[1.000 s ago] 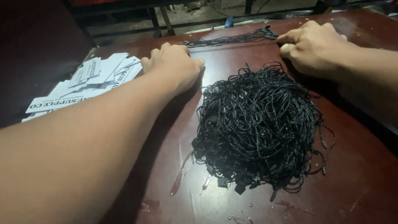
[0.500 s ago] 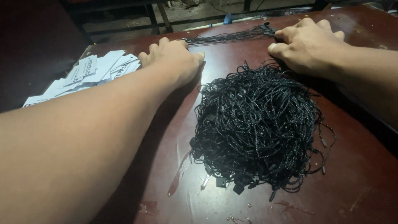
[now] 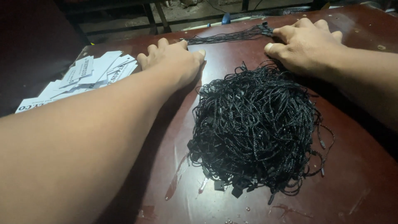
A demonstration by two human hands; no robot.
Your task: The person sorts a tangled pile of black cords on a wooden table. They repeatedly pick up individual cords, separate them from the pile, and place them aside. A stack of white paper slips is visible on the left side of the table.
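Tags: loose heap of white paper tags (image 3: 89,72) at left edge of tabletop (image 3: 365,178), rectangular, overlapping at odd angles; dark print on several, too small and skewed to make out.
Tag heap, near end: one long white strip (image 3: 31,103) sticks out toward the viewer; its lower end is cut off behind the left forearm.
Left hand: left hand (image 3: 176,60) palm down, fingers spread and flat on tabletop, gripping nothing; little-finger side just beside the white tags, possibly touching the nearest one, cannot tell.
Right hand: right hand (image 3: 304,43) palm down, fingers curled loosely over the near end of a straight cord bundle (image 3: 228,37); whether the fingertips pinch the cords is hidden under the knuckles.
Straight cord bundle: thin black strings laid side by side, running along the far edge of tabletop between the two hands.
Cord pile: big tangled mound of black cords (image 3: 255,128) in mid tabletop, between the forearms, nearer the right arm; small black plastic ends (image 3: 232,188) poke out at its near rim.
Tabletop: dark red-brown, glossy, scuffed; small droplets near bottom edge.
Background: dark frame bars and a blue object (image 3: 226,18) beyond the far edge, too dim to identify.
Cut off: both forearms run out of frame.
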